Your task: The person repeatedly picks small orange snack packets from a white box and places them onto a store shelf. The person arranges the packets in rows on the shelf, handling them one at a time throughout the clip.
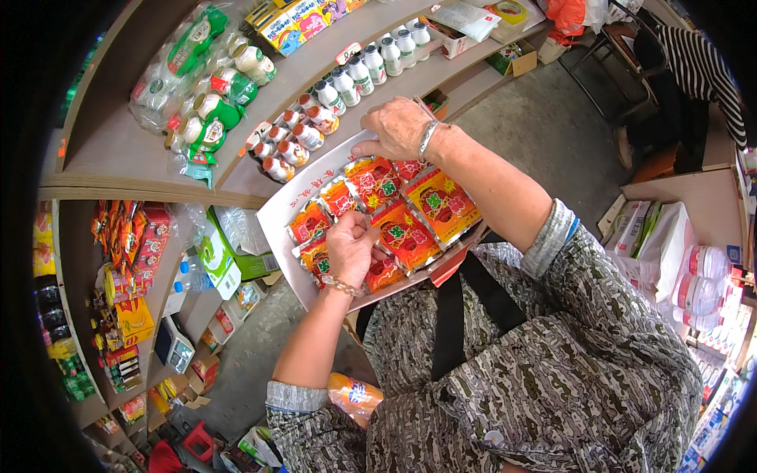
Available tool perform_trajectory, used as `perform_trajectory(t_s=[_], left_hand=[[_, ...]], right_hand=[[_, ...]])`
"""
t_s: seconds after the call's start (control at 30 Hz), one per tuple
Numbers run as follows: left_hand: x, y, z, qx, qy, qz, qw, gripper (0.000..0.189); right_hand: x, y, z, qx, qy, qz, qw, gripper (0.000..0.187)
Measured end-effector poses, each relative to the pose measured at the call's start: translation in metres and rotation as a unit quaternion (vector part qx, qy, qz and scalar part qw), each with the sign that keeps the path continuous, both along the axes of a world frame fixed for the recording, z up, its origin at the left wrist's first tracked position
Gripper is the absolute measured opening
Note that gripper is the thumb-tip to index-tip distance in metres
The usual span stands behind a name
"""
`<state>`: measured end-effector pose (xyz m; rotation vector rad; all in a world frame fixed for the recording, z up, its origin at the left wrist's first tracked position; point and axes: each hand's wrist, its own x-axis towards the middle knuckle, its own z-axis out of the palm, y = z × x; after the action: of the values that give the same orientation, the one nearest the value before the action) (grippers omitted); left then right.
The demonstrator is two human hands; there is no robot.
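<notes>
A shallow white cardboard box (278, 220) is tilted in front of my chest, with red writing on its inner flap. Rows of orange-red foil snack packets (404, 234) fill it. At the box's far right end, my right hand (397, 129), below a silver bangle, grips the rim. My left hand (352, 247), with a beaded bracelet at the wrist, lies over the packets with its fingers curled in. Whether those fingers pinch a packet is hidden.
Beyond the box, a wooden shelf (248, 77) carries small white bottles (359, 75), brown-capped bottles (294, 151) and green-wrapped bottle packs (207, 121). Lower shelves at left hold snacks and cartons. A seated person's striped sleeve (701, 71) shows at upper right, near a metal-framed chair (594, 74).
</notes>
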<state>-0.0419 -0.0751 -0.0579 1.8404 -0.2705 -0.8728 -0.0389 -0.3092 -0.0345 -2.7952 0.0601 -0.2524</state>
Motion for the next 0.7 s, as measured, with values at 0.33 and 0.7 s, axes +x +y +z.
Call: perform_trajectory(t_s=[0.33, 0.7], left_hand=[[0.001, 0.006, 0.018, 0.185, -0.394, -0.205, 0.877, 0.048], [-0.010, 0.006, 0.013, 0.106, -0.416, -0.345, 0.835, 0.042]], right_hand=[[-0.004, 0.003, 0.004, 0.006, -0.016, 0.004, 1.000, 0.045], [-0.001, 0.004, 0.002, -0.010, 0.021, -0.014, 1.000, 0.044]])
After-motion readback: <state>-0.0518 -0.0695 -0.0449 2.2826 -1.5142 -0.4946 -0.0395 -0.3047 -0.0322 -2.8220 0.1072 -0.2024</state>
